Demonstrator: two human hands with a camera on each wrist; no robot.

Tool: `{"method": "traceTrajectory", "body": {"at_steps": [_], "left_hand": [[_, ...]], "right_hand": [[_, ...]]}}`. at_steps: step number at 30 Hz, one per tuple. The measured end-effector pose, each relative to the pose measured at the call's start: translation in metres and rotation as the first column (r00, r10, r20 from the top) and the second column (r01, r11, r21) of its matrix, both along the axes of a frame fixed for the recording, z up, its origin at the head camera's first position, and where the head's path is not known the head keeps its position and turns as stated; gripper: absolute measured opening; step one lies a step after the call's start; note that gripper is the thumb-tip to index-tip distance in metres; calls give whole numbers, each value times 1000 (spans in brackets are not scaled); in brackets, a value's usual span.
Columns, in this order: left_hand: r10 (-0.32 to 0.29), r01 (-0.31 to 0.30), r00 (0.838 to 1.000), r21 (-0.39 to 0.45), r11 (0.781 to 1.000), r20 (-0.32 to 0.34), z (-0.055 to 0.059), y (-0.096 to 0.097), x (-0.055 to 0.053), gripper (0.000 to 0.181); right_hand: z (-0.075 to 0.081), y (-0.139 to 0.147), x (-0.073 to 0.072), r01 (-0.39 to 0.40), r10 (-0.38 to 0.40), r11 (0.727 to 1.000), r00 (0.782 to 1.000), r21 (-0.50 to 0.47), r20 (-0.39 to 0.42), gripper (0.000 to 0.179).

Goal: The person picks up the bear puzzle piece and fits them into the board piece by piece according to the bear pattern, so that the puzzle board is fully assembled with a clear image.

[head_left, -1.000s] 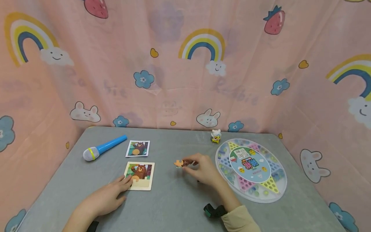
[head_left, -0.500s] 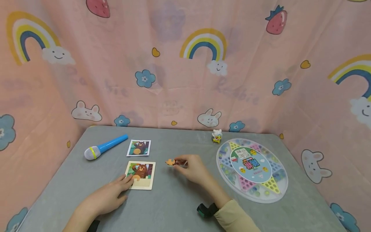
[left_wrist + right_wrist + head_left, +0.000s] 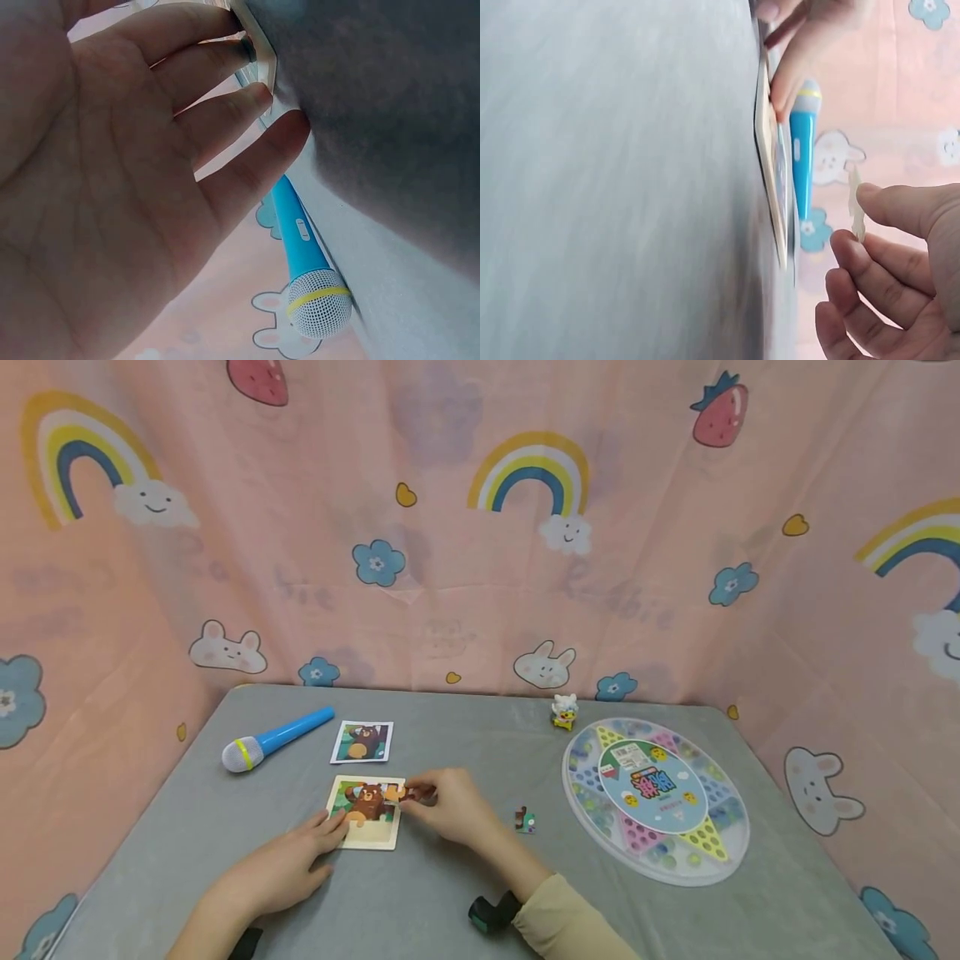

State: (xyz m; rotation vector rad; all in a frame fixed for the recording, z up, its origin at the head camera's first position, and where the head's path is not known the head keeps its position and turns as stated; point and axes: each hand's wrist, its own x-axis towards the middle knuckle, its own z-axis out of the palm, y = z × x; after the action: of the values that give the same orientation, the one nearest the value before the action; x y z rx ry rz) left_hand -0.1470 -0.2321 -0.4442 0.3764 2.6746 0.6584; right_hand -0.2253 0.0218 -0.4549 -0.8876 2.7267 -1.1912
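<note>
A jigsaw board (image 3: 372, 838) with a pale frame lies on the table, its upper part filled with a bear picture and its lower part bare wood. My left hand (image 3: 288, 858) rests on the board's left edge, fingers extended. In the right wrist view, the thumb and fingertips of my right hand (image 3: 896, 255) pinch a thin puzzle piece (image 3: 856, 214) on edge. The head view has that hand at the board's upper right, with the brown and orange piece overlapping the frame. Another puzzle piece (image 3: 525, 820) lies on the cloth to the right.
Behind the board lies a bear picture card (image 3: 362, 742). A blue toy microphone (image 3: 277, 739) is at the back left. To the right lies a round Chinese checkers board (image 3: 652, 802), with a small figurine (image 3: 564, 712) beyond it. A patterned curtain (image 3: 465, 610) encloses the table.
My right hand has moved left with the puzzle piece, from open table to the board's upper right. The other loose piece has come into full view. My left hand stays on the board.
</note>
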Motion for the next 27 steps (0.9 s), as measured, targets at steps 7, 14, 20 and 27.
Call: {"method": "traceTrajectory", "body": {"at_steps": [7, 14, 20, 27], "left_hand": [[-8, 8, 1000, 20, 1000, -22, -2, -3, 1, 59], [-5, 5, 1000, 43, 999, -4, -3, -7, -1, 63], [23, -25, 999, 61, 998, 27, -2, -8, -1, 67], [41, -42, 999, 61, 997, 13, -1, -8, 0, 69]], "right_hand": [[1, -23, 5, -8, 9, 1000, 999, -18, 36, 22], [-4, -38, 9, -24, 24, 1000, 998, 12, 54, 20], [-10, -43, 10, -71, 63, 991, 995, 114, 76, 21], [-11, -48, 9, -106, 108, 975, 994, 194, -3, 19]]}}
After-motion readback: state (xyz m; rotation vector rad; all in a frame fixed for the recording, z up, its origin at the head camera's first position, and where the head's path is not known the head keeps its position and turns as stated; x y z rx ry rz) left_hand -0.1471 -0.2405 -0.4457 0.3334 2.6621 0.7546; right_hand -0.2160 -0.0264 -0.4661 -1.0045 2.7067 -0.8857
